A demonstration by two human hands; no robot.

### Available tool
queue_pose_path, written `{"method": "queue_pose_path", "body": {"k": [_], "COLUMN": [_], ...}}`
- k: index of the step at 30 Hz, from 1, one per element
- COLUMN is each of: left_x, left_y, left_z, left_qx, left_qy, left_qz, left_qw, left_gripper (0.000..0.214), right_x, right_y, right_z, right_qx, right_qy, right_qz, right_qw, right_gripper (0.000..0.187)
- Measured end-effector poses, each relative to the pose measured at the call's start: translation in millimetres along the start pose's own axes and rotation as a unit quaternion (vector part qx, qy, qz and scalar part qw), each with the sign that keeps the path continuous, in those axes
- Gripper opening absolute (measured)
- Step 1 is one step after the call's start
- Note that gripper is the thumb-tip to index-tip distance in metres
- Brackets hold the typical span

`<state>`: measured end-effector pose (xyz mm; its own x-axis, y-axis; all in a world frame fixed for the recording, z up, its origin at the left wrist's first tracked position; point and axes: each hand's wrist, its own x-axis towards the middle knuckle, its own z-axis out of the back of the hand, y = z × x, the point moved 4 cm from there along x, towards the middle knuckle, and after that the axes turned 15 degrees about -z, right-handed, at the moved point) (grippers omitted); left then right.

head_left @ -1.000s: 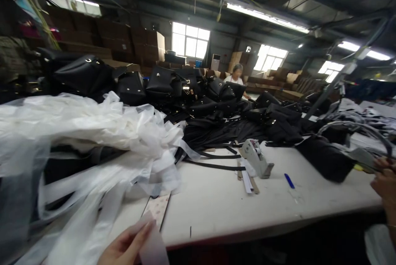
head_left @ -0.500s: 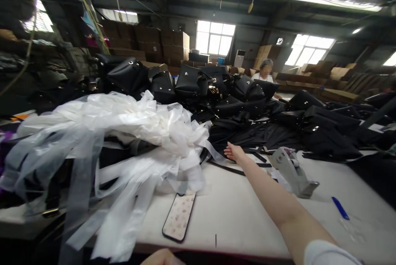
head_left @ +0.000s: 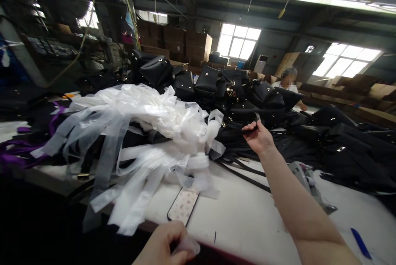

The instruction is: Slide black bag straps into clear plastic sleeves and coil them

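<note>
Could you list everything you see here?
Bags: many, black, piled behind
Plastic strips: many, whitish, heaped left
Straps: several, black, centre
Purple straps: several, purple, far left
Table: one, white, foreground
Phone: one, pale, near edge
Dispenser: one, grey, right, partly hidden
Blue tool: one, blue, lower right
Boxes: many, brown, background
Windows: several, bright, far wall
Lamp: one, white, upper right
Person: one, white top, beyond bags
Left hand: one, bare, near edge, holding plastic
Right hand: one, bare, before bags

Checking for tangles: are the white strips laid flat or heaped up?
Heaped up: the white strips loop and overlap in a loose mound, several ends hanging past the near edge of the table.
</note>
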<state>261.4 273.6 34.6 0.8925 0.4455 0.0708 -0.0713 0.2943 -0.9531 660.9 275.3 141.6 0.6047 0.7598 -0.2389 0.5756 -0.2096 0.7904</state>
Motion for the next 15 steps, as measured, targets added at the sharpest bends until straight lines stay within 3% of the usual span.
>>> {"method": "queue_pose_path", "body": {"k": [3, 6, 12, 15], "left_x": [18.5, 32.0, 44.8, 53.7], "left_y": [-24.6, -37.4, -33.5, -30.6], "left_z": [3.6, 5.1, 7.5, 11.3], "left_qx": [0.052, 0.063, 0.118, 0.138], "left_qy": [-0.018, -0.022, -0.007, 0.002], "left_qz": [-0.040, -0.090, -0.122, -0.133], "left_qw": [0.998, 0.994, 0.986, 0.981], "left_gripper": [0.011, 0.009, 0.008, 0.009], "right_x": [-16.8, -20.5, -7.8, 1.1], "right_y": [-1.2, -11.3, 5.4, 11.5], "right_z": [-3.2, 14.4, 69.6, 89.5], "right_qx": [0.022, 0.009, -0.077, -0.153], "right_qy": [0.007, -0.059, -0.140, -0.174], "right_qz": [-0.007, -0.023, -0.026, -0.064], "right_qw": [1.000, 0.998, 0.987, 0.971], "right_gripper": [0.039, 0.038, 0.031, 0.028]}}
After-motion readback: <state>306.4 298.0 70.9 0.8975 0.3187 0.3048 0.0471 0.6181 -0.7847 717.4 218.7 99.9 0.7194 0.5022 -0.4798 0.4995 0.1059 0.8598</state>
